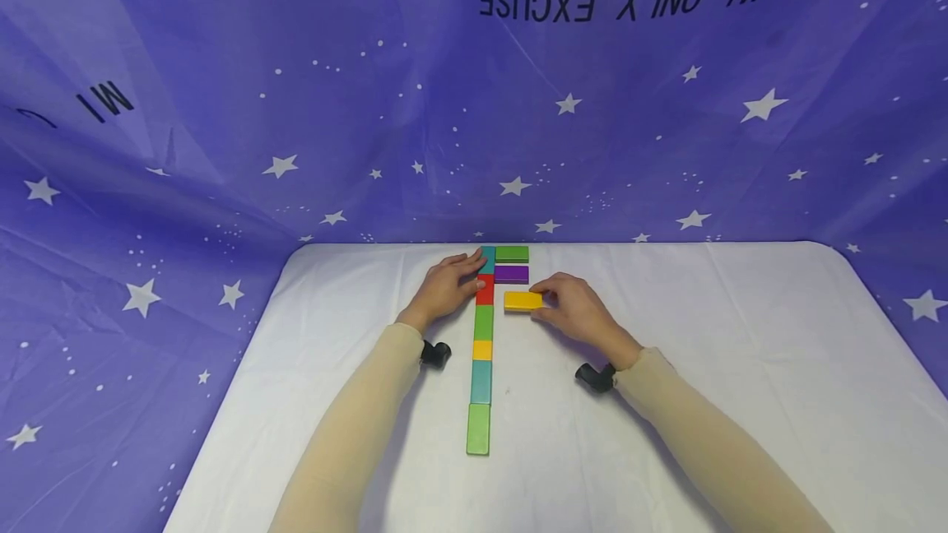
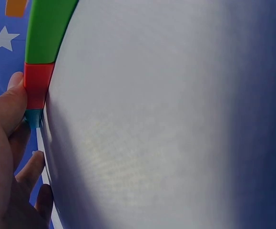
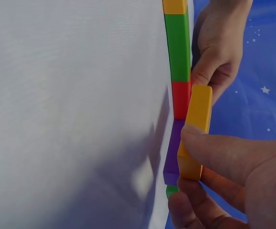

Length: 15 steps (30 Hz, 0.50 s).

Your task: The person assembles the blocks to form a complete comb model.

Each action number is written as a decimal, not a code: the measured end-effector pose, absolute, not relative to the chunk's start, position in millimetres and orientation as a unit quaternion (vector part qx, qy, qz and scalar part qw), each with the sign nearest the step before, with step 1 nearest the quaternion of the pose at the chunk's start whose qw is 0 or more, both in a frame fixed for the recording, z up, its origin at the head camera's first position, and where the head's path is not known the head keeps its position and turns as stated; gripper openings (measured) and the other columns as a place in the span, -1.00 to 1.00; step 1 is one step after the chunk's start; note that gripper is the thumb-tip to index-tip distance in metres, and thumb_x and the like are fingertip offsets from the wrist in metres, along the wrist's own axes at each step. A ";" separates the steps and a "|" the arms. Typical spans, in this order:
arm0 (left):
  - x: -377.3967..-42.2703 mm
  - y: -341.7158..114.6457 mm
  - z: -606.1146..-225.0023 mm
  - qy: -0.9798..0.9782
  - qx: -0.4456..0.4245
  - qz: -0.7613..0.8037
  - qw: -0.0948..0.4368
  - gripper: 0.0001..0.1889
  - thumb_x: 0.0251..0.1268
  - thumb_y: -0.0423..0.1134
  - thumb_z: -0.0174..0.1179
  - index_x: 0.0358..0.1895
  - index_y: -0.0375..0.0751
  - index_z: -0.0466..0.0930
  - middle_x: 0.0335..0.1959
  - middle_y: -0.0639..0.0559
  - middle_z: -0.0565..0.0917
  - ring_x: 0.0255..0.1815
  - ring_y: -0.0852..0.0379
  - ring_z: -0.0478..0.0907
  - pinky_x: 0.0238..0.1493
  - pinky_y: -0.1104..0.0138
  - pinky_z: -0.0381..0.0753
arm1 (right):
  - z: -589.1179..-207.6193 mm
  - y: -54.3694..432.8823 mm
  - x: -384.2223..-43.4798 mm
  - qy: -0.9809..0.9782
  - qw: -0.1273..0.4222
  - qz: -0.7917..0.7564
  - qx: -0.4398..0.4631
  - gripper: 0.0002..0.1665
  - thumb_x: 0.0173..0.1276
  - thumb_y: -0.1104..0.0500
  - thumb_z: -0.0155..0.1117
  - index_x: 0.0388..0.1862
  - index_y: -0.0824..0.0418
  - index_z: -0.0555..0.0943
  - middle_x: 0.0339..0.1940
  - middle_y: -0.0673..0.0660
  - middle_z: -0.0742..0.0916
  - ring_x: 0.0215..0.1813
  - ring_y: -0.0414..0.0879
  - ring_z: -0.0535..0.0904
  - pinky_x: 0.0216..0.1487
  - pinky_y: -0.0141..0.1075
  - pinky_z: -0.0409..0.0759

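A row of coloured blocks runs toward me: a teal block [image 1: 488,259], a red block [image 1: 485,294], a green block [image 1: 484,322], a small yellow one [image 1: 482,349], a second teal block [image 1: 480,382] and a light green block [image 1: 478,429]. My left hand [image 1: 445,289] touches the row's far end, fingertips at the far teal block and thumb at the red one. To the right, a green block [image 1: 512,253] and a purple block [image 1: 512,274] stick out sideways. My right hand [image 1: 579,308] pinches a yellow block [image 3: 198,114] between thumb and fingers, right of the row.
White cloth covers the table [image 1: 711,352]. Behind it hangs a purple curtain [image 1: 444,105] with stars and lettering. Black wrist cameras, one by the left sleeve [image 1: 437,354] and one by the right [image 1: 595,378], sit low over the cloth.
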<state>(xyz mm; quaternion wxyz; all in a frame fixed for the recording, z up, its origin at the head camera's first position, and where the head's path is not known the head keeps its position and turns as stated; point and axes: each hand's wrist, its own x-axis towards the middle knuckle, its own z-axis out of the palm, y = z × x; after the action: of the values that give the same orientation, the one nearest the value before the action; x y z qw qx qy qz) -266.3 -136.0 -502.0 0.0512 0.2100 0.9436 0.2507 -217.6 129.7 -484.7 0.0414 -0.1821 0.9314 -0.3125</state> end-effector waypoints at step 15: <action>-265.7 -135.2 -499.9 0.944 0.210 0.248 0.053 -0.43 0.50 -0.01 0.15 0.50 -0.02 0.35 0.56 0.18 0.25 0.56 -0.05 0.17 0.53 -0.02 0.07 | -491.5 116.7 -230.5 0.935 0.060 -0.303 -0.175 -0.52 0.21 0.13 0.54 0.10 0.24 0.73 -0.15 0.13 0.70 -0.18 0.00 0.52 -0.05 -0.16 0.57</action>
<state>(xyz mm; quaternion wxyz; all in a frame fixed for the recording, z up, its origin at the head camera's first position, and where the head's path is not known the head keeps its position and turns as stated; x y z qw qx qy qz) -265.7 -135.2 -499.9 0.0526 0.2098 0.9442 0.2484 -230.5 116.7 -491.5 0.0598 -0.1752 0.9350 -0.3027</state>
